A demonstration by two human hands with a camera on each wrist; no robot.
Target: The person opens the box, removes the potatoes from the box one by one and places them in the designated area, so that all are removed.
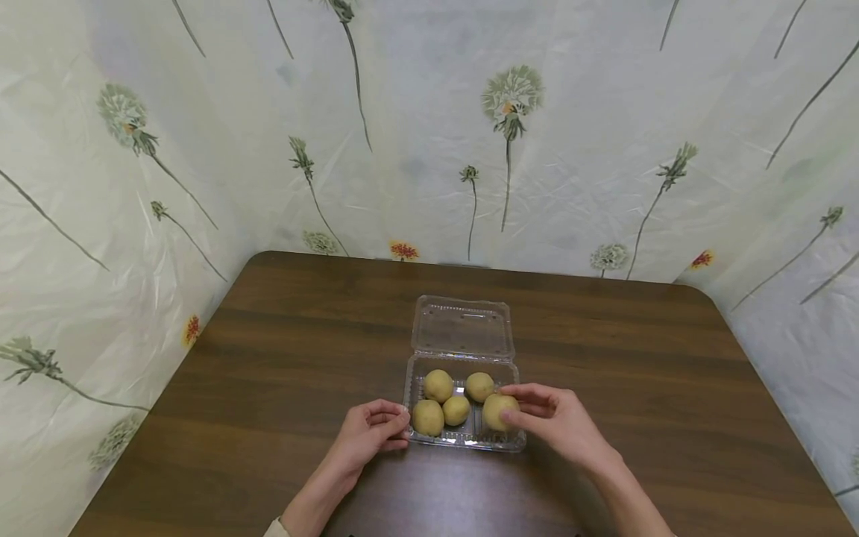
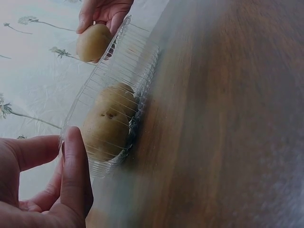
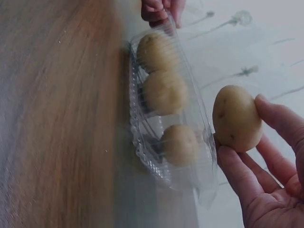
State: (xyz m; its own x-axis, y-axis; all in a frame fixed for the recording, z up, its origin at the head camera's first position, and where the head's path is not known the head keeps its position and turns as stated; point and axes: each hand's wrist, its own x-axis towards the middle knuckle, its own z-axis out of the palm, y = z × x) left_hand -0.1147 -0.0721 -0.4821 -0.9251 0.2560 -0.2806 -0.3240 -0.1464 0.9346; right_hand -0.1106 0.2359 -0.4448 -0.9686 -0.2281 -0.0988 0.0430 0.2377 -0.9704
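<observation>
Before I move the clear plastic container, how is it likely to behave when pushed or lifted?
The clear plastic container will probably flex where the left hand pinches its edge, since it looks thin. Tilted, the rounded potatoes inside, with gaps between some, could roll. The open lid, hinged behind, may swing.

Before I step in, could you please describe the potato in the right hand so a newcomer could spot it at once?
On the brown table sits an open clear plastic box. Over its near right corner, the right hand holds the potato. Four other potatoes lie in the box; only this one is held.
</observation>
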